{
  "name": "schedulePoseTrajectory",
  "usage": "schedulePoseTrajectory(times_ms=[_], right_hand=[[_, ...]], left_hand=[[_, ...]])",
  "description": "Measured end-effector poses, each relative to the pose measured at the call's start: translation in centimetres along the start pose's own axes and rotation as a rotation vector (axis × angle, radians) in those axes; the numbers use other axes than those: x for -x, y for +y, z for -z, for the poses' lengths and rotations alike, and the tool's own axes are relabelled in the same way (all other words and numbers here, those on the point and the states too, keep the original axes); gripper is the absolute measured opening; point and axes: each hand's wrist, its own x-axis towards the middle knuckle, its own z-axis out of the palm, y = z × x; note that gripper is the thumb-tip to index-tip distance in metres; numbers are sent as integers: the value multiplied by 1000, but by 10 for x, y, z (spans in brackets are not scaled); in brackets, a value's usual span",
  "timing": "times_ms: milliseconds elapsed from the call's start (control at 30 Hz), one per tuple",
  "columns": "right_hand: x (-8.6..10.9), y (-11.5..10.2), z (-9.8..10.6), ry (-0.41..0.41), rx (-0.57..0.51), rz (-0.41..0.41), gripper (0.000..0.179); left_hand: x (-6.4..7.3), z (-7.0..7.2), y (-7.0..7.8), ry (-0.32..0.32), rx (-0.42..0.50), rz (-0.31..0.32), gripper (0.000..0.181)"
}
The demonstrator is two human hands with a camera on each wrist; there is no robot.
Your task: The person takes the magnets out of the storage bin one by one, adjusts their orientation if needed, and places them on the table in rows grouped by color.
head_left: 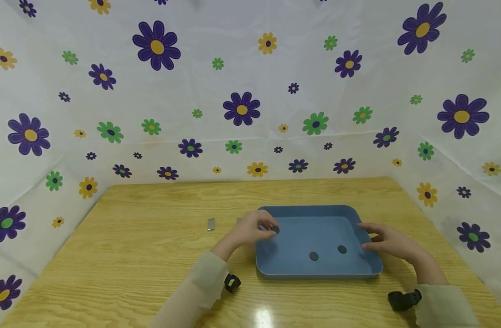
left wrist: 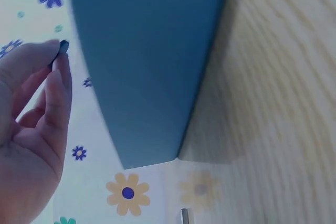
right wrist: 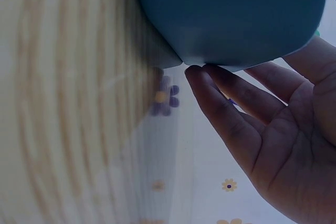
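My left hand [head_left: 254, 228] is over the left side of a shallow blue tray [head_left: 316, 275], pinching a small dark round disc [head_left: 276, 229] between thumb and fingertips. Edge-on, the same disc [left wrist: 63, 46] shows in the left wrist view above the tray's rim. Two more dark discs, one near the middle [head_left: 313, 256] and one to its right [head_left: 342, 249], lie flat on the tray floor. My right hand [head_left: 391, 241] holds the tray's right wall. In the right wrist view its fingers [right wrist: 226, 114] rest against the outer wall while the thumb reaches over the rim.
Left of the tray, a small silver rectangular piece [head_left: 211, 224] lies on the wooden table [head_left: 143, 237]. A second greyish piece [head_left: 239, 220] is partly hidden behind my left hand. White flower-patterned cloth [head_left: 209, 82] surrounds the table's back and sides.
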Motion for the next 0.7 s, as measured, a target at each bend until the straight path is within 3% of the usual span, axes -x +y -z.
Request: schedulePoseTrajectory(times_ms=[167, 300, 700], right_hand=[[0, -2, 0, -3, 7, -1, 63], [0, -2, 0, -4, 5, -8, 63], [0, 0, 0, 1, 9, -13, 64]], left_hand=[[9, 6, 4, 131, 38, 41, 18], [14, 8, 3, 192, 44, 73, 21], [34, 17, -1, 268, 157, 197, 25]])
